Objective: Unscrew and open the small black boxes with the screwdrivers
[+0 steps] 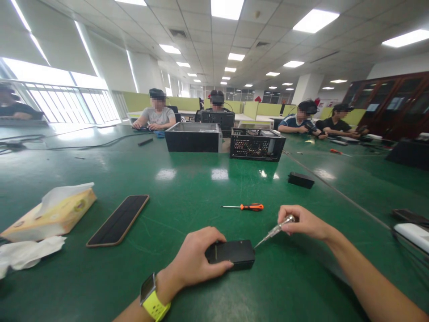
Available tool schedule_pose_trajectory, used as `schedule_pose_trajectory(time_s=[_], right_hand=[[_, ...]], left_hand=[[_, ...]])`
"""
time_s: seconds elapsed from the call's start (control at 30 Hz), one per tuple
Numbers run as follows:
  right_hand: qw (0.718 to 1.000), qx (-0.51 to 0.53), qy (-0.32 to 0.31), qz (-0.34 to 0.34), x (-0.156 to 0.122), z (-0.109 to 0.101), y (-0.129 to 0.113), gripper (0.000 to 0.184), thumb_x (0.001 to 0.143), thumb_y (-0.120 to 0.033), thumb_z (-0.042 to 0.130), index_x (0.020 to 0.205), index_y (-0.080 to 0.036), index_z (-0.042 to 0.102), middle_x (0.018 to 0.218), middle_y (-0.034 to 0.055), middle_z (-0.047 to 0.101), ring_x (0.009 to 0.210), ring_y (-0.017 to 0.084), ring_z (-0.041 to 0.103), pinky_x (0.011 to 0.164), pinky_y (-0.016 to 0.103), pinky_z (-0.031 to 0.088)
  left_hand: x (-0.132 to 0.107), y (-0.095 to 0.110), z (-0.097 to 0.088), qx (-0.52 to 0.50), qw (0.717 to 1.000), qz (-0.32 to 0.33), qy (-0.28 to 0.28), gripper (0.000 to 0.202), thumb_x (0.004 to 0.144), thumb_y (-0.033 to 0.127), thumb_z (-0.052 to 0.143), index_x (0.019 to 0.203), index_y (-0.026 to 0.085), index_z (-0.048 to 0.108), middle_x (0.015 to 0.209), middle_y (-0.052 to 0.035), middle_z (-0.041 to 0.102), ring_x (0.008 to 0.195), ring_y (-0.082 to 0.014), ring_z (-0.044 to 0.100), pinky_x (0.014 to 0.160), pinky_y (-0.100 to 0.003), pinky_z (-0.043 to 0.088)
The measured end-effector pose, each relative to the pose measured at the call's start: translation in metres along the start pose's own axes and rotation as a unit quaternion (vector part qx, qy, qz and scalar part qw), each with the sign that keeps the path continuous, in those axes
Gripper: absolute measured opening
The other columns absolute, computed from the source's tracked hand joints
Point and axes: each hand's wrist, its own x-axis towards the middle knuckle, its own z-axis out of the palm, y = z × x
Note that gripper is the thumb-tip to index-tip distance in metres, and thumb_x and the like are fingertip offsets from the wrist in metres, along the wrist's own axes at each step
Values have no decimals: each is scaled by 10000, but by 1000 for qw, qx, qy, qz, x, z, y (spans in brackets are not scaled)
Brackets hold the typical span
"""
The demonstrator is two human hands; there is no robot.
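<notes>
Some of a black box [238, 252] hides beneath the gripping left hand [195, 260]; the right hand [305, 222] holds a screwdriver [276, 229].

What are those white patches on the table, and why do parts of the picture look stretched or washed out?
In the head view, ceiling lights seem mirrored as white patches on the glossy green tabletop; glare washes out the window at left; wide-angle distortion seems to stretch things near the edges; the distant partitions look softer than the black box.
</notes>
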Motion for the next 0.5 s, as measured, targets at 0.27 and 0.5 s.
schedule_pose_trajectory(time_s=[0.27,0.5], right_hand=[[999,44,0,-28,-3,-5,2,295,753,-397,743,787,-159,572,666,-6,598,584,116,533,564,250,403],[998,46,-5,-39,-1,-3,5,278,764,-383,739,797,-154,585,672,2,605,589,119,530,562,252,384]], left_hand=[[0,-1,0,1,1000,6,-2,305,730,398,736,929,186,645,858,-45,670,763,-201,622,697,-294,491],[0,0,0,4,1000,1,-6,312,733,399,734,935,178,648,861,-50,667,766,-206,622,703,-300,493]])
